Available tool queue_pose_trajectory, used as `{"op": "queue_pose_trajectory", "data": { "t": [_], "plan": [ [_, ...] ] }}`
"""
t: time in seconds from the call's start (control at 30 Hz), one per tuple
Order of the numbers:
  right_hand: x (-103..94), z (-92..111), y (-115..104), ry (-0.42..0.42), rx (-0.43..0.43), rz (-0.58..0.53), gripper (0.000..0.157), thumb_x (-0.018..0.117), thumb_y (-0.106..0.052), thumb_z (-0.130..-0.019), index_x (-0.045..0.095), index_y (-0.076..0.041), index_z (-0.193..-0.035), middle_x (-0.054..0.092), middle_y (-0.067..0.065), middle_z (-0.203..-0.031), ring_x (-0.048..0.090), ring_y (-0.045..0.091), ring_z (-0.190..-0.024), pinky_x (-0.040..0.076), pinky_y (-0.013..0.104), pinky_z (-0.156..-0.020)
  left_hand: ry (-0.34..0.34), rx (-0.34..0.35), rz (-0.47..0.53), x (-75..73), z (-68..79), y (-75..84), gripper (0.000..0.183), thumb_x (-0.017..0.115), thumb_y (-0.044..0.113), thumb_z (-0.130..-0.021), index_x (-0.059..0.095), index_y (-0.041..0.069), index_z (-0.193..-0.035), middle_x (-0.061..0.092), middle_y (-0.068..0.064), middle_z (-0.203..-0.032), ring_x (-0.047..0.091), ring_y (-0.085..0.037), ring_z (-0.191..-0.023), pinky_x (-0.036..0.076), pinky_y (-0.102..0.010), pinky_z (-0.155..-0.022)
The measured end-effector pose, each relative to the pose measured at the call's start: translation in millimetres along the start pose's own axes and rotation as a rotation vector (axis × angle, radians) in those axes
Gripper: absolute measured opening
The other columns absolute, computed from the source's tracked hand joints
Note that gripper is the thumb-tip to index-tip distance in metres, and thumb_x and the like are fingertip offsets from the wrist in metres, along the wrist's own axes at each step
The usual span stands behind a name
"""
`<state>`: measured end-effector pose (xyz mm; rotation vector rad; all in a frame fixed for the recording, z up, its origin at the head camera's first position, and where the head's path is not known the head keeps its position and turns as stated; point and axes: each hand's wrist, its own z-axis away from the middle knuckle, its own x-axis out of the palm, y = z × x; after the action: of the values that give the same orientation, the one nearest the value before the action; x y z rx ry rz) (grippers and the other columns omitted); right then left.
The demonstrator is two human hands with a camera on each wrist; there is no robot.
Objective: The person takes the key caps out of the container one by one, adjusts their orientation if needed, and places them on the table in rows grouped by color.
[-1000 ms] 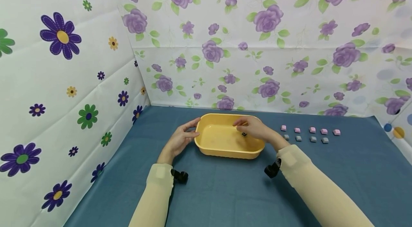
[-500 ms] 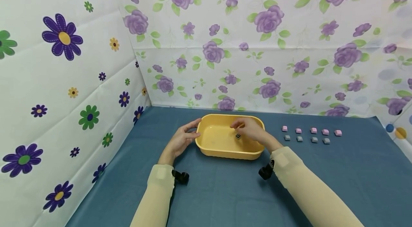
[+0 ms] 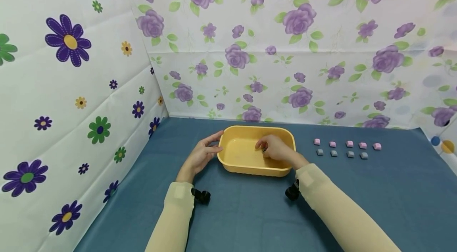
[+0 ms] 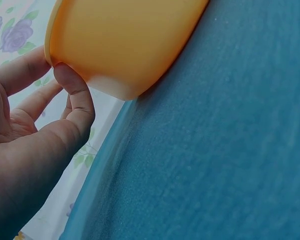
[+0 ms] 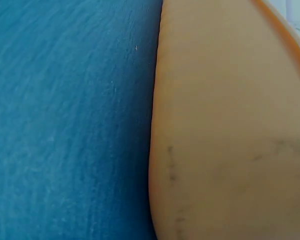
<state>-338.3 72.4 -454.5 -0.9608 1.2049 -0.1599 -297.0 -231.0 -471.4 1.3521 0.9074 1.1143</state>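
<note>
A yellow plastic basin (image 3: 237, 156) sits on the blue cloth in the head view. My left hand (image 3: 201, 155) holds its left rim; in the left wrist view the thumb and forefinger meet at the rim (image 4: 48, 45). Inside the basin, toward its right side, is my right hand (image 3: 274, 148), fingers bent downward. At its fingertips shows a small dark keycap (image 3: 264, 150), partly covered by the fingers, which seem to pinch it. The right wrist view has only the basin's outer wall (image 5: 230, 110), with no fingers visible.
Right of the basin lie two rows of small keycaps: pink ones (image 3: 349, 143) behind, grey ones (image 3: 350, 154) in front. Blue cloth (image 3: 246, 216) covers the table. Flowered sheets (image 3: 221, 37) hang at the back and left.
My right hand has shifted left and then lower inside the basin, and its fingers now close around the dark keycap. The left hand stays at the rim.
</note>
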Motion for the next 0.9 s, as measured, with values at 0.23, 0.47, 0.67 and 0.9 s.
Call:
{"op": "queue_pose_trajectory", "data": {
  "t": [0.23, 0.47, 0.67, 0.9],
  "plan": [
    [-4.5, 3, -3, 0.067, -0.034, -0.125, 0.022, 0.067, 0.007, -0.095, 0.074, 0.004, -0.115, 0.066, 0.013, -0.094, 0.054, 0.023, -0.080, 0.046, 0.034, -0.073, 0.011, -0.005, -0.003, 1.2, 0.0, 0.7, 0.063, 0.064, -0.002, -0.100, 0.046, 0.013, -0.159, 0.047, -0.017, -0.144, 0.057, -0.027, -0.123, 0.054, -0.030, -0.093],
    [-9.8, 5, -5, 0.083, -0.060, -0.213, 0.022, 0.063, 0.000, -0.101, 0.073, 0.004, -0.120, 0.067, 0.016, -0.108, 0.062, 0.029, -0.092, 0.053, 0.042, -0.083, 0.005, -0.003, -0.018, 0.6, 0.9, 1.4, 0.064, 0.061, -0.003, -0.101, 0.043, 0.012, -0.161, 0.045, -0.019, -0.146, 0.055, -0.032, -0.125, 0.053, -0.030, -0.093],
    [-12.5, 7, -4, 0.048, -0.045, -0.339, 0.025, 0.058, -0.002, -0.105, 0.069, 0.009, -0.125, 0.065, 0.025, -0.118, 0.065, 0.040, -0.092, 0.058, 0.048, -0.084, 0.012, -0.005, -0.011, 0.0, -0.4, 0.6, 0.062, 0.061, -0.004, -0.101, 0.045, 0.014, -0.159, 0.045, -0.020, -0.146, 0.054, -0.034, -0.126, 0.054, -0.030, -0.092],
    [-12.6, 8, -2, 0.040, -0.014, -0.372, 0.025, 0.058, 0.003, -0.103, 0.071, 0.007, -0.125, 0.065, 0.025, -0.127, 0.068, 0.040, -0.104, 0.056, 0.049, -0.093, 0.009, -0.004, -0.019, 0.9, -1.7, 0.6, 0.064, 0.061, -0.003, -0.101, 0.044, 0.013, -0.160, 0.045, -0.020, -0.147, 0.055, -0.030, -0.124, 0.053, -0.029, -0.092]
  ]
}}
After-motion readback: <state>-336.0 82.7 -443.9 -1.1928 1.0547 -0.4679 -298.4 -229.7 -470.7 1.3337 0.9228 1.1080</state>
